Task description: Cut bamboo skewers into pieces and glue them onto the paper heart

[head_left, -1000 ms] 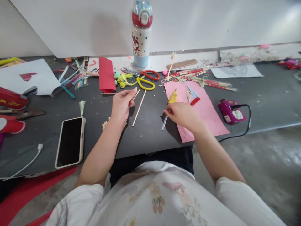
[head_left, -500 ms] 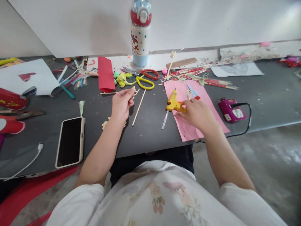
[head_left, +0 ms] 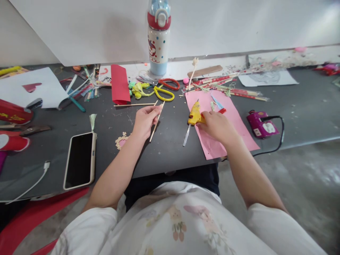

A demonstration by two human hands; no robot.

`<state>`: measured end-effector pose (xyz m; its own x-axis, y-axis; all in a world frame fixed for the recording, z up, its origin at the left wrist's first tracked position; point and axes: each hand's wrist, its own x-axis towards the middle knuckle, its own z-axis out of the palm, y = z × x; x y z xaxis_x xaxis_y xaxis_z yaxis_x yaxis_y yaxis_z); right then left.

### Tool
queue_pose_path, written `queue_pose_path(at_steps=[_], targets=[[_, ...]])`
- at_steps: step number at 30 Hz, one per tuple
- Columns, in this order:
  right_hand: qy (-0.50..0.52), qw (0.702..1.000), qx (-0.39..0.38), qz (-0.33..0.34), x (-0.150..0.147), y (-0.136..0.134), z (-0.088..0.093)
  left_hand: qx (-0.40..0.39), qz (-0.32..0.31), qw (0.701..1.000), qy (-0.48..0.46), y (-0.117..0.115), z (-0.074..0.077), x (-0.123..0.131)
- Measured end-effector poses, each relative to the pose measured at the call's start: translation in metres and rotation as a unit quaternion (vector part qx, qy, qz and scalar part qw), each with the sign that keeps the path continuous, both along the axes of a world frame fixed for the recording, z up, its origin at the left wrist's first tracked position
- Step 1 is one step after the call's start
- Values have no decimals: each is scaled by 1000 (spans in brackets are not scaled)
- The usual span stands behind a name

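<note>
My left hand [head_left: 145, 122] is closed in a pinch, a small beige piece barely showing at its fingertips. Those fingertips are over the upper part of a thin wooden stick [head_left: 153, 131] on the table; I cannot tell whether they touch it. Fingers of my right hand [head_left: 217, 126] are wrapped round the handle of a yellow hot glue gun [head_left: 195, 114], which lies partly on a pink paper sheet [head_left: 233, 141]. A clear glue stick [head_left: 187, 135] sticks out of its back. Beside my left forearm lies a pink shape edged with small beige pieces [head_left: 118, 141], partly hidden.
Yellow-and-red-handled scissors [head_left: 164, 95], a red card [head_left: 120, 85] and a tall bottle [head_left: 158, 46] stand or lie behind my hands. A phone [head_left: 80, 161] is at left. At right is a purple power box [head_left: 261, 124] with a black cable.
My left hand has moved right and slightly toward me, to the wooden stick, uncovering more of the beige-edged shape. My right hand has shifted slightly on the glue gun's handle.
</note>
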<state>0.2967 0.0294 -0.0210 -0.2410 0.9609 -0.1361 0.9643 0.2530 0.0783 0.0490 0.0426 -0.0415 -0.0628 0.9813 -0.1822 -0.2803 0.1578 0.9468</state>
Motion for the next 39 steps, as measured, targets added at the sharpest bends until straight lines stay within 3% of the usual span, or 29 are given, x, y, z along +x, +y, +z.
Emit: queue_pose_path(at_steps=[6,11,13,17,20,26,35,39], targets=[[24,1000,11,2,3,-1,2,-4,0,1000,2,0,-2,1],[187,981,-11,-57,18,5,11,-6,0,1000,0,1,-2,0],[297,950,-19,-93,22,11,14,-14,3,1000,0,0,-1,-1],[520,842,-36,-141,20,25,13,-21,8,1000,-2,0,-1,-2],[584,796,-47,-153,11,32,13,-19,13,1000,-6,0,0,-2],[587,798,-81,-106,-15,40,14,-9,20,1000,-11,2,-1,-3],[625,761,-147,-91,-48,45,-9,-20,34,999,-6,2,-1,-4],[624,760,-166,-81,-51,44,-20,-21,42,999,-11,4,-1,-6]])
